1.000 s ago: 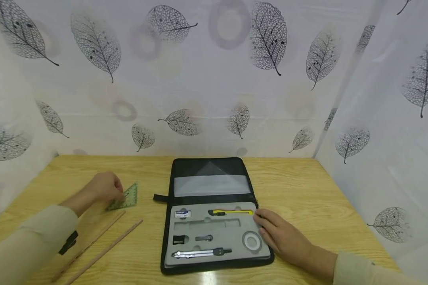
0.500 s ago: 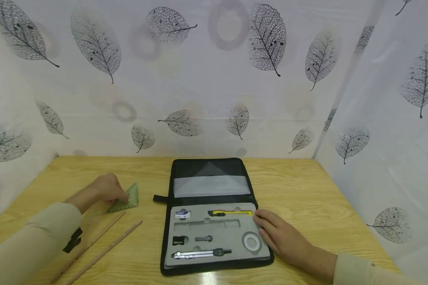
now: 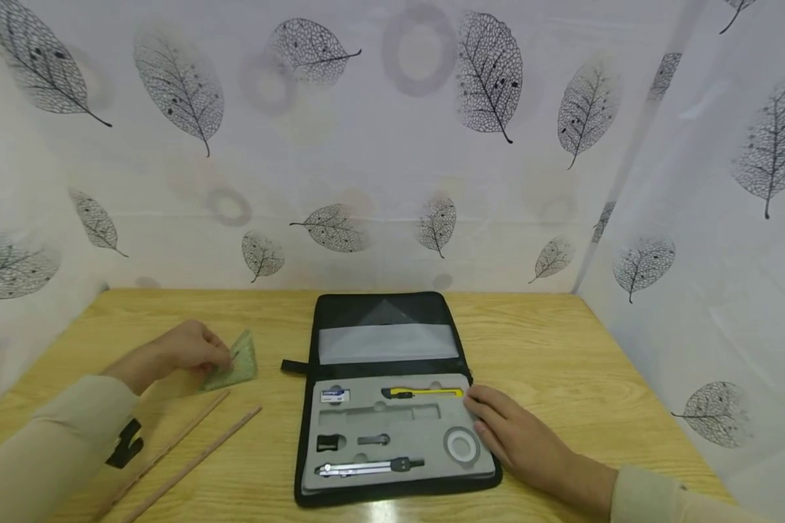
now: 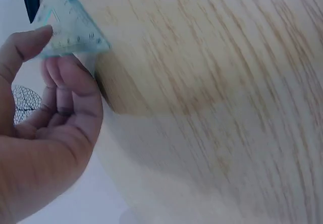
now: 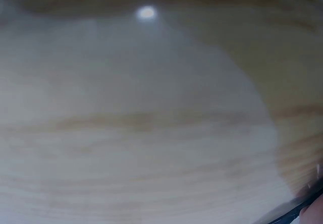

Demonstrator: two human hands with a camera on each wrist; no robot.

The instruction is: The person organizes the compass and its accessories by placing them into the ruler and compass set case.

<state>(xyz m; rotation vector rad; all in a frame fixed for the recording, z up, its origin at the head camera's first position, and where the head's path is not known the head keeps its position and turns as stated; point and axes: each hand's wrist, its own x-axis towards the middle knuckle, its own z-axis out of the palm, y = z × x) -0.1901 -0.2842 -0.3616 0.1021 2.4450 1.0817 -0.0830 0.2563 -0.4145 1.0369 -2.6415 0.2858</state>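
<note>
1. I am watching a person's left arm stretch forward from the lower left in a pale left sleeve [image 3: 78, 414], the left hand [image 3: 186, 347] angled inward above the wood-grain table [image 3: 530, 327]
2. The left hand pinches a green see-through set square [image 3: 238, 367], thumb against its face and the other fingers curled behind; the triangle stands left of the case, and I cannot tell whether it touches the table
3. Two thin sticks [image 3: 196, 454] lie slantwise between that arm and the case
4. The right arm reaches in from the lower right, and the right hand [image 3: 520, 430] rests at the right edge of the unfolded black case [image 3: 304, 450], fingers close together; whether they curl under it I cannot tell
5. Beside those fingertips a yellow knife [image 3: 432, 391] lies in the grey insert [image 3: 399, 436], along with a compass [image 3: 369, 467]
</note>
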